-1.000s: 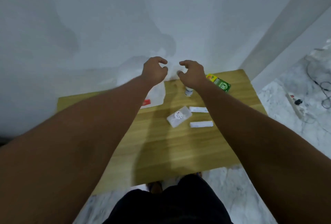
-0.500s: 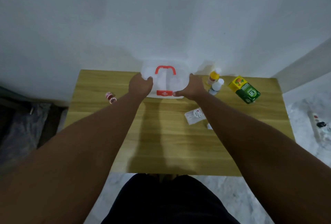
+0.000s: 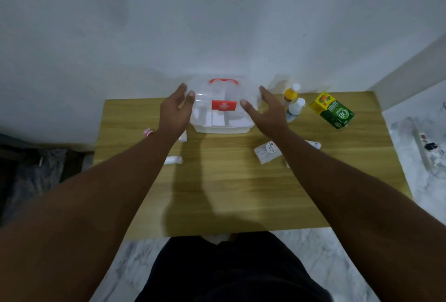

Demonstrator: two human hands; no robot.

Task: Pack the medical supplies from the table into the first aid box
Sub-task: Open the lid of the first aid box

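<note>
1. White wall backs a wooden table (image 3: 241,193), where the clear first aid box (image 3: 222,113) with its red handle and latch sits at the far edge.
2. Half a second ago both hands pressed its sides; now the left hand (image 3: 175,111) and right hand (image 3: 268,113) are spread open and empty, flanking it, so packing has not begun.
3. Right of the right hand stand two bottles (image 3: 293,103) and a green carton (image 3: 334,111).
4. Forearms partly hide the small white packets (image 3: 266,152); their labels are unreadable.
</note>
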